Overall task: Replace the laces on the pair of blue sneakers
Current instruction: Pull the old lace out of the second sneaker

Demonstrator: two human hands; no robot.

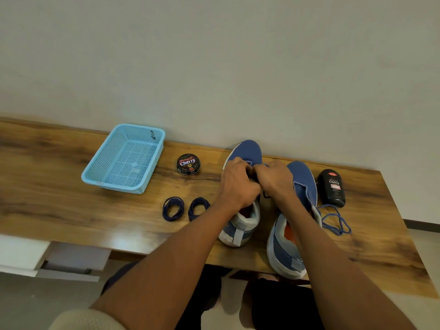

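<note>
Both hands, left hand (pixel 238 184) and right hand (pixel 276 178), pinch the left sneaker's (pixel 245 151) lace beside coiled laces (pixel 173 208).

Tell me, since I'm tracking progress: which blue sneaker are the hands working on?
The left blue sneaker; both hands meet over it, unlike the right blue sneaker.

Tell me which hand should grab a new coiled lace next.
Left. The left hand works on the left sneaker right beside the two coiled laces; the right hand sits farther away.
</note>
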